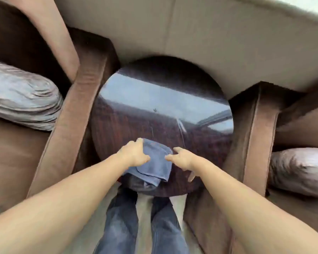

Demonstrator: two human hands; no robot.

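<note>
A blue folded cloth (154, 162) lies on the near part of a round, glossy dark wooden table (162, 107). My left hand (134, 154) holds the cloth's left edge, with fingers at its far corner and the thumb on top. My right hand (182, 156) touches the cloth's right edge, its fingers bent over the table; I cannot see whether it grips the fabric. The cloth's near end hangs a little over the table's front edge.
Brown upholstered armchairs flank the table: one armrest (72, 121) on the left, another (250, 140) on the right. A silvery cushion (22, 96) lies on the left seat and another (299, 171) on the right. A beige wall (191, 33) stands behind. My jeans-clad legs (141, 226) are below.
</note>
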